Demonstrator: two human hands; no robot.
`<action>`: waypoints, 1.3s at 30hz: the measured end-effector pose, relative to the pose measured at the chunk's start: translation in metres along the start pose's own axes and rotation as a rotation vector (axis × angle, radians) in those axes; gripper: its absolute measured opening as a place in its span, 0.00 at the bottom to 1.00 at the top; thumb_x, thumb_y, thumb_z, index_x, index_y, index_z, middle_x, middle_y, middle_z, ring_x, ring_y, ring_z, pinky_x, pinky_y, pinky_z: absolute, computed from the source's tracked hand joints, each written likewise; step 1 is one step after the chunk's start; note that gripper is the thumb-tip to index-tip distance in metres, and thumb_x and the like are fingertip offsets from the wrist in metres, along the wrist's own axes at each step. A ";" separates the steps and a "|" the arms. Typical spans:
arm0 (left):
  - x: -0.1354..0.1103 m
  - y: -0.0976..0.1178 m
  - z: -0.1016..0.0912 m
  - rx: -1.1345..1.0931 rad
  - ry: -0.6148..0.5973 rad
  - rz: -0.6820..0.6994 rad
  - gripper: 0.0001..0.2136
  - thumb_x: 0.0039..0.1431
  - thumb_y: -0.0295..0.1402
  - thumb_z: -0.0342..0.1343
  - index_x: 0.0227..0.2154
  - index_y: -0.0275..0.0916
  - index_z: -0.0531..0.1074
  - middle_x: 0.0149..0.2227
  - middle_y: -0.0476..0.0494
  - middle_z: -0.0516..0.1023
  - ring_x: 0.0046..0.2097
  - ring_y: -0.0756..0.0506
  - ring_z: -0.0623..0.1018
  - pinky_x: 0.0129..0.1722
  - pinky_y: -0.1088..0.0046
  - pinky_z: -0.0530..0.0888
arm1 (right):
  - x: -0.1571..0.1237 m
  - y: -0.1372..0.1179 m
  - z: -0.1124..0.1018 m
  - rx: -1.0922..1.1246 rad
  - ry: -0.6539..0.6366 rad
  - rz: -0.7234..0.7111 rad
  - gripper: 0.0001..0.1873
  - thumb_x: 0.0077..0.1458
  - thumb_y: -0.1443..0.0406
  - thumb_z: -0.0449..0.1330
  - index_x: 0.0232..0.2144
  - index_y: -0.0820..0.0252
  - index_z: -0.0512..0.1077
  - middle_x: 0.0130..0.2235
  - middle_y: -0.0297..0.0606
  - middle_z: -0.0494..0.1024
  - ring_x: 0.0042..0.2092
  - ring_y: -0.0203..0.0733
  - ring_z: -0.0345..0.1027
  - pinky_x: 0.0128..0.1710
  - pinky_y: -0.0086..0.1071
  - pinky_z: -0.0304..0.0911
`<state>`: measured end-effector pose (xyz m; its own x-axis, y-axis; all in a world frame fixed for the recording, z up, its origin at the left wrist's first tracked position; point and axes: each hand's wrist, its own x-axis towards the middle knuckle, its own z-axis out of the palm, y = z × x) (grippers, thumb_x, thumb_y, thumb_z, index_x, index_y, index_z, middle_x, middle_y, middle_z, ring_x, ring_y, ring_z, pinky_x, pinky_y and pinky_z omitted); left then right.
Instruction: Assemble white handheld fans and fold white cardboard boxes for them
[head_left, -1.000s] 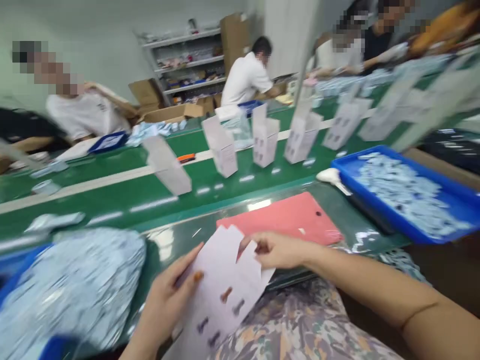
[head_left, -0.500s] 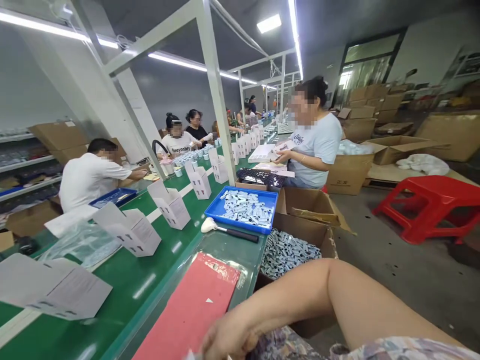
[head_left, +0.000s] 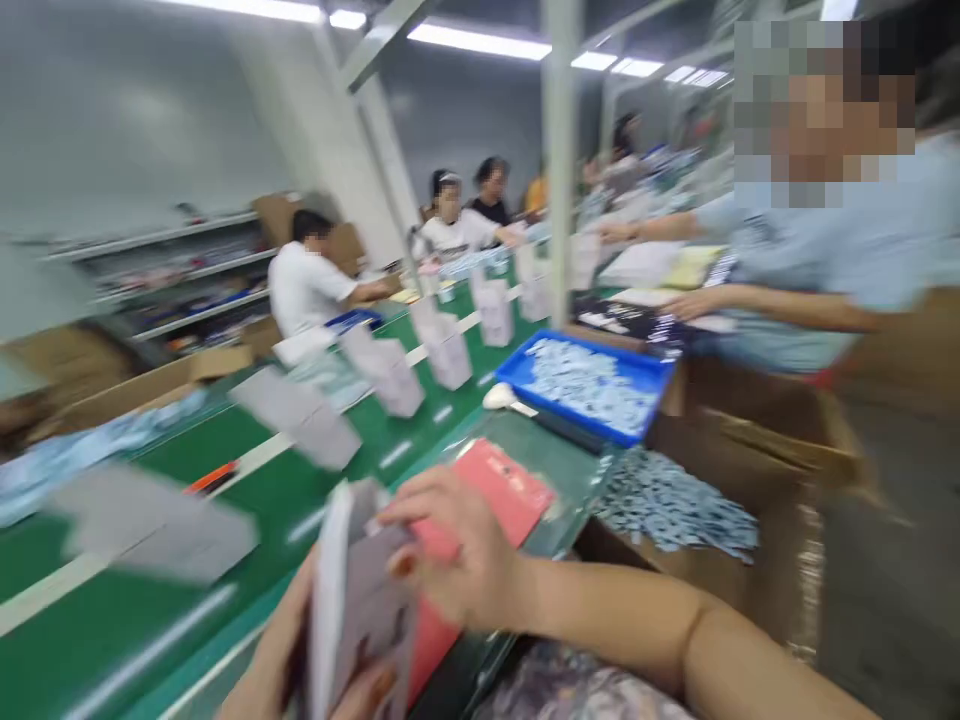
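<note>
My left hand (head_left: 277, 635) is wrapped around a small white carton (head_left: 367, 610) with printed marks on its face, held tilted at the bottom centre. The fingers lie along the carton's left side and the thumb crosses its front. At the carton's upper end is my right hand (head_left: 465, 550), fingers bent and closed together over the opening. Blur hides whether a small piece is pinched there. Below and behind this hand lies a flat red sheet (head_left: 510, 490) on the table edge.
A green conveyor belt (head_left: 292, 520) carries several open white boxes (head_left: 386, 375). A blue tray (head_left: 652, 385) of small light-blue parts stands beyond a white-headed tool with a dark handle (head_left: 562, 425). More parts fill a cardboard box (head_left: 780, 560) at right. A co-worker (head_left: 817, 240) sits near it.
My view has swung left. My left hand has come into sight with a carton, and my right hand has risen from the lower edge to the carton's top.
</note>
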<state>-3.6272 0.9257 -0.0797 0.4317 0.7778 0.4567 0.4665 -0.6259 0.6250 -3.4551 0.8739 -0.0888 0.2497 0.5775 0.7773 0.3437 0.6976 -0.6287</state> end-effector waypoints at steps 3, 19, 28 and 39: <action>-0.026 0.005 -0.042 0.123 -0.036 0.011 0.41 0.51 0.52 0.68 0.68 0.50 0.64 0.58 0.40 0.81 0.50 0.30 0.84 0.45 0.53 0.85 | 0.002 -0.008 -0.008 0.056 -0.066 -0.062 0.17 0.70 0.54 0.55 0.33 0.56 0.75 0.38 0.43 0.80 0.40 0.44 0.72 0.43 0.39 0.70; -0.026 0.004 -0.030 0.211 0.095 0.516 0.40 0.63 0.37 0.64 0.73 0.56 0.49 0.55 0.37 0.75 0.50 0.40 0.80 0.42 0.64 0.81 | 0.000 0.003 0.004 0.452 -0.177 0.213 0.13 0.66 0.52 0.62 0.40 0.53 0.77 0.52 0.44 0.77 0.56 0.46 0.72 0.50 0.42 0.74; -0.005 0.013 -0.030 0.258 0.136 0.570 0.27 0.59 0.31 0.65 0.60 0.50 0.63 0.54 0.37 0.70 0.50 0.41 0.77 0.43 0.65 0.78 | 0.016 -0.008 0.015 0.402 -0.188 0.154 0.14 0.66 0.68 0.55 0.50 0.52 0.75 0.55 0.43 0.77 0.60 0.46 0.71 0.60 0.46 0.69; -0.005 0.018 -0.010 -0.628 0.120 0.006 0.20 0.62 0.57 0.58 0.38 0.45 0.67 0.47 0.43 0.76 0.41 0.44 0.79 0.39 0.66 0.77 | 0.012 0.022 -0.001 0.166 -0.371 -0.124 0.39 0.63 0.54 0.65 0.71 0.44 0.56 0.66 0.46 0.66 0.67 0.54 0.62 0.66 0.50 0.63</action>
<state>-3.6286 0.9113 -0.0640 0.3263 0.7982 0.5063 -0.0923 -0.5061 0.8575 -3.4436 0.8955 -0.0938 -0.1378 0.5774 0.8048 0.1923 0.8127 -0.5501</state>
